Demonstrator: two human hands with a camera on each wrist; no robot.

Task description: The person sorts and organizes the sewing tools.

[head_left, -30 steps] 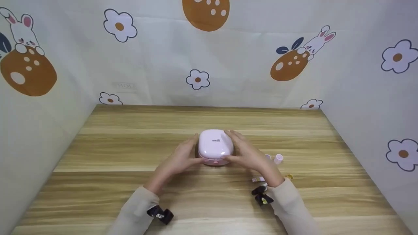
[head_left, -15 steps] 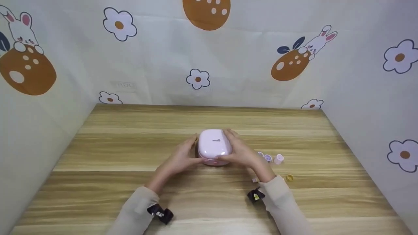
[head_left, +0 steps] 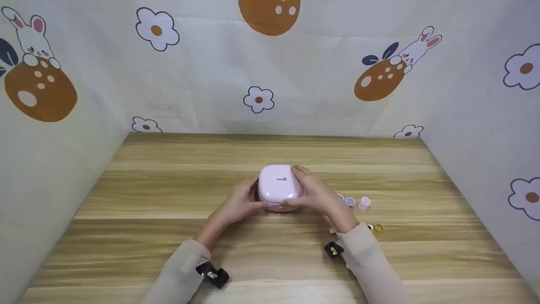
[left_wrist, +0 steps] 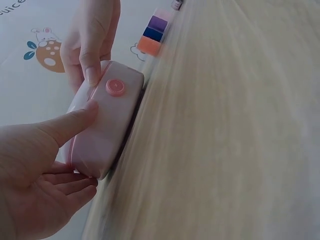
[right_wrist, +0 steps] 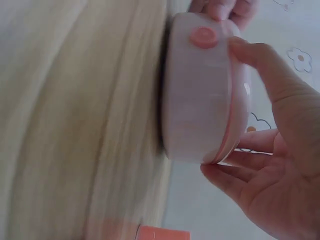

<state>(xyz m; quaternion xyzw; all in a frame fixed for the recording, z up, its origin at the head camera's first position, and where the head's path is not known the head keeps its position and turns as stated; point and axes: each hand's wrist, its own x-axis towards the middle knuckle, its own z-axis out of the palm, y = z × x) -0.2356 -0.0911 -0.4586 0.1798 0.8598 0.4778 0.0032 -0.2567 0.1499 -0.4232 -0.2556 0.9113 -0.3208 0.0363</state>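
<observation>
A pale pink, rounded square box (head_left: pixel 280 184) with a glossy lid sits on the wooden table between both hands. On its front is a round, darker pink button (left_wrist: pixel 115 87). My left hand (head_left: pixel 243 202) grips the left side, its thumb along the front seam just under the lid and its fingers at the side. From the right, my right hand (head_left: pixel 319 195) holds the lid's edge, thumb at the front near the button and fingers round the far right corner. The lid is down on the box. What lies inside is hidden.
Right of the box stand small caps, among them a purple one (head_left: pixel 349 202) and a pale pink one (head_left: pixel 364 203). Nearer lies a yellow ring-like piece (head_left: pixel 379 227); the right forearm partly covers other small pieces. Patterned cloth walls (head_left: pixel 211 71) enclose the table's back and sides.
My right hand has shifted slightly left, its thumb farther along the box's front edge, uncovering more of the small caps. My left hand keeps its grip. The box stays in place.
</observation>
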